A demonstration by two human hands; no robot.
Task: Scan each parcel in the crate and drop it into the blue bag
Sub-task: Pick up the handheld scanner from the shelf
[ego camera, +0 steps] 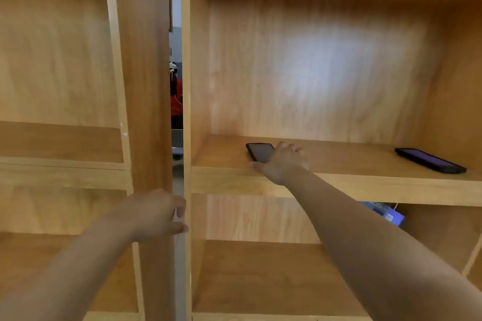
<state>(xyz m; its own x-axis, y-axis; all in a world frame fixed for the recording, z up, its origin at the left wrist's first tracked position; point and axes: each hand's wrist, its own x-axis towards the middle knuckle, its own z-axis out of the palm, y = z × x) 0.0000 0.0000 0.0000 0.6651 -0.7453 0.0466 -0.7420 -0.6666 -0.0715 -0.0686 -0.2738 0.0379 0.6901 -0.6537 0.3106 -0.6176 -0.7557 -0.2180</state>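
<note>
Item: dark phone (pixel 259 151), flat near shelf (pixel 339 161) front edge, left end. Rigid, slick, breakable; lift by long sides. Right hand (pixel 283 161) grip spread upon it, unclosed. Left hand (pixel 159 215) grip clamps upright panel (pixel 187 112). Crate, parcels, bag unseen.

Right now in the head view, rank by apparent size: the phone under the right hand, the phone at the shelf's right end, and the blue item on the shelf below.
1. Right-end phone, fully visible.
2-3. Unsure: phone under right hand and blue item are both partly hidden.
</note>
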